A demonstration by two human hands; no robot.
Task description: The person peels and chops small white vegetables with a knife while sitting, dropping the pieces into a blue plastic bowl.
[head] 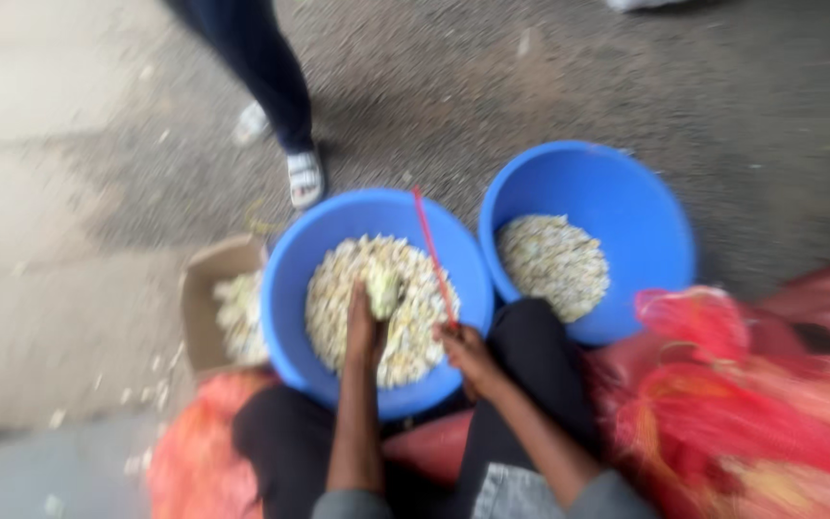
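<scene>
A blue basin (290, 279) between my knees holds a heap of small pale pieces (333, 288). My left hand (362, 327) reaches into it and grips a pale greenish lump (383, 285) above the heap. My right hand (463, 351) rests at the basin's near right rim, closed on a thin red stick (431, 250) that slants up across the basin. The picture is blurred, so finer detail is lost.
A second blue basin (626, 202) with more pale pieces stands to the right. A cardboard box (206, 288) with pale scraps sits left of the first basin. Red mesh sacks (722, 404) lie at right and lower left. Another person's legs and sandalled foot (305, 178) stand beyond.
</scene>
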